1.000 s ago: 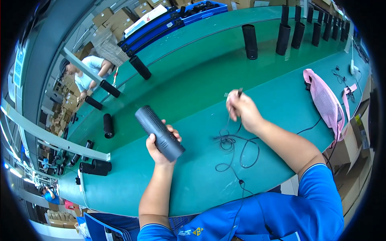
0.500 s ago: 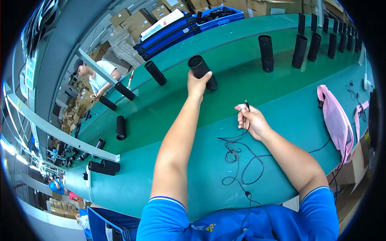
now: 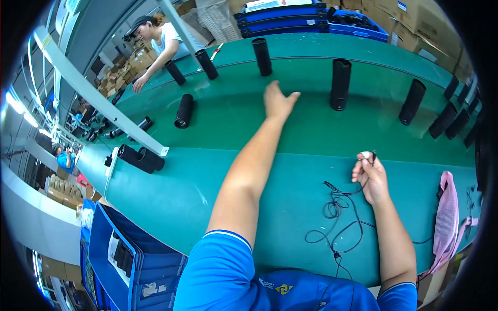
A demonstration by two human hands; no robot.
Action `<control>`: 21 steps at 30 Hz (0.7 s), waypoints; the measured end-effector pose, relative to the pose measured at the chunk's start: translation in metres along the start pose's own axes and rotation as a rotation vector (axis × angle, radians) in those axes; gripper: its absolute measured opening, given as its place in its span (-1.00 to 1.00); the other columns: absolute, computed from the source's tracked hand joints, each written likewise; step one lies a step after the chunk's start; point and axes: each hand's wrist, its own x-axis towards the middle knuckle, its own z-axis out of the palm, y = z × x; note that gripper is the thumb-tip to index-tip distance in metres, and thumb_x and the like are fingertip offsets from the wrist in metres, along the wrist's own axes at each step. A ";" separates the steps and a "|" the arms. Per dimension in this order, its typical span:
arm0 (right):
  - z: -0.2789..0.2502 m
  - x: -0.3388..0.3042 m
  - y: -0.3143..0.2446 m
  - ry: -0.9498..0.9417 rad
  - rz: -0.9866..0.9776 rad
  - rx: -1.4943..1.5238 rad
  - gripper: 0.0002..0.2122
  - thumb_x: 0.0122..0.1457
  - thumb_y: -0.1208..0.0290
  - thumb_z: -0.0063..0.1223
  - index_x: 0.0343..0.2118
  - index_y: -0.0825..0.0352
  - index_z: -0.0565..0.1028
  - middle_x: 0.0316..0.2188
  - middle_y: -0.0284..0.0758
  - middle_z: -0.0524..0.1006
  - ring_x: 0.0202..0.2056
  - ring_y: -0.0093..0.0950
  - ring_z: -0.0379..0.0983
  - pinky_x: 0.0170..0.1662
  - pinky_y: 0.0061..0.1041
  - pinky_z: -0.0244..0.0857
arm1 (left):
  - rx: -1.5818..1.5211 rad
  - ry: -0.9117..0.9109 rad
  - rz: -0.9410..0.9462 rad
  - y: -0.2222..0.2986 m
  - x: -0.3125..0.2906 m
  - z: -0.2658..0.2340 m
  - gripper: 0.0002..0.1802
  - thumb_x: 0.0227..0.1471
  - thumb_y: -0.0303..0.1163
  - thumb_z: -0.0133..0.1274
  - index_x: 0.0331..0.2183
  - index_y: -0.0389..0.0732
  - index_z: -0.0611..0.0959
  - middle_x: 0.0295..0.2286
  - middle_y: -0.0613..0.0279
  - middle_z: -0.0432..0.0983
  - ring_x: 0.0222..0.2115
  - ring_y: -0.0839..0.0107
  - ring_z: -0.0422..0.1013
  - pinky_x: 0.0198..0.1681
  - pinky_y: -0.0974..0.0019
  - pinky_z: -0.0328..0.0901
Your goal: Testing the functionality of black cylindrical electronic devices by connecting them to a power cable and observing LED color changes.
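Note:
My left hand (image 3: 280, 102) is stretched over the dark green belt, thumb and fingers apart, holding nothing. To its right, and apart from it, a black perforated cylinder (image 3: 340, 85) stands upright. Another black cylinder (image 3: 262, 58) stands just beyond my fingertips. Over the near table my right hand (image 3: 371, 179) pinches a cable plug (image 3: 366, 155) with a pale end; its exact shape is partly hidden by the fingers. From that hand a thin black cable (image 3: 335, 207) falls in loose loops onto the green tabletop and runs toward my body.
More black cylinders (image 3: 412, 102) line the belt at right; one (image 3: 184, 111) lies at left. Two black cylinders (image 3: 141, 158) rest by a metal post (image 3: 98, 90). A pink mesh bag (image 3: 445, 223) lies far right. A co-worker (image 3: 165, 41) reaches over the belt's far left.
My left hand has let go of the black cylinder, which now stands on the belt to its right. The view has swung left. My right hand still holds the cable plug.

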 end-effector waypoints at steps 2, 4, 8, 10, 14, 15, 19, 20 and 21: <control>0.005 0.000 -0.001 0.004 0.006 0.004 -0.83 0.24 0.41 -0.21 -0.16 0.33 0.33 -0.56 -0.34 0.41 -0.61 -0.59 0.29 -0.55 -0.64 0.22 | 0.524 0.192 0.177 -0.059 0.015 -0.047 -0.20 -0.23 -0.07 0.21 -0.03 -0.35 0.33 -0.05 -0.08 0.29 -0.02 0.00 0.22 0.09 0.08 0.07; 0.000 -0.002 -0.001 0.012 -0.016 -0.005 -0.83 0.24 0.42 -0.21 -0.16 0.32 0.34 -0.57 -0.34 0.41 -0.67 -0.62 0.24 -0.61 -0.67 0.19 | 0.798 0.193 0.064 -0.089 0.024 -0.095 -0.25 -0.19 -0.03 0.17 -0.03 -0.26 0.35 0.02 0.01 0.23 0.06 0.09 0.11 0.09 -0.01 0.01; -0.001 -0.001 0.001 -0.024 0.019 0.004 -0.84 0.24 0.42 -0.20 -0.16 0.32 0.34 -0.57 -0.36 0.41 -0.71 -0.67 0.17 -0.67 -0.68 0.15 | 1.035 0.270 -0.274 -0.159 0.025 -0.183 -0.20 -0.25 -0.02 0.22 0.00 -0.17 0.33 0.08 0.13 0.17 0.12 0.18 0.06 0.08 -0.01 0.02; -0.002 0.001 0.007 0.054 -0.017 -0.020 -0.83 0.24 0.43 -0.20 -0.15 0.32 0.34 -0.58 -0.38 0.40 -0.72 -0.69 0.15 -0.69 -0.69 0.12 | 0.993 0.285 -0.398 -0.190 0.023 -0.210 -0.23 -0.23 -0.05 0.22 0.01 -0.12 0.33 0.08 0.14 0.17 0.13 0.18 0.06 0.10 -0.07 0.01; -0.004 -0.001 0.008 0.142 -0.033 -0.046 -0.84 0.24 0.42 -0.18 -0.16 0.32 0.35 -0.59 -0.40 0.38 -0.74 -0.72 0.11 -0.72 -0.71 0.08 | 0.637 0.085 -0.643 -0.217 0.024 -0.241 -0.42 -0.11 -0.15 0.13 -0.04 -0.15 0.40 -0.12 0.01 0.40 -0.11 0.07 0.36 -0.06 0.08 0.26; -0.004 -0.002 0.006 0.138 -0.014 -0.044 -0.84 0.24 0.40 -0.17 -0.18 0.32 0.35 -0.61 -0.41 0.37 -0.74 -0.72 0.10 -0.73 -0.71 0.07 | 0.658 0.148 -0.572 -0.219 0.022 -0.235 -0.46 -0.09 -0.20 0.10 -0.08 -0.25 0.40 -0.23 -0.04 0.45 -0.23 0.01 0.43 -0.18 0.12 0.34; 0.007 0.001 -0.001 0.030 0.098 -0.031 -0.85 0.23 0.35 -0.13 -0.25 0.32 0.36 -0.64 -0.43 0.33 -0.76 -0.74 0.08 -0.75 -0.72 0.05 | -0.647 0.389 -0.647 -0.258 0.020 -0.264 -0.49 0.00 -0.22 0.05 -0.13 -0.41 0.36 -0.27 -0.13 0.41 -0.26 0.02 0.43 -0.23 0.14 0.39; 0.004 -0.001 -0.003 0.024 0.153 -0.050 -0.85 0.23 0.33 -0.12 -0.29 0.31 0.36 -0.66 -0.44 0.31 -0.77 -0.74 0.07 -0.75 -0.72 0.05 | -0.653 0.363 -0.652 -0.236 0.017 -0.247 -0.49 0.00 -0.22 0.05 -0.13 -0.41 0.36 -0.27 -0.13 0.41 -0.26 0.02 0.43 -0.23 0.14 0.39; 0.003 -0.002 -0.005 0.012 0.210 -0.066 -0.84 0.23 0.31 -0.11 -0.33 0.31 0.37 -0.68 -0.45 0.30 -0.77 -0.75 0.07 -0.75 -0.73 0.05 | -1.021 0.221 -0.599 -0.212 0.010 -0.228 -0.50 0.03 -0.22 0.01 -0.11 -0.41 0.33 -0.27 -0.15 0.39 -0.27 0.02 0.43 -0.23 0.15 0.40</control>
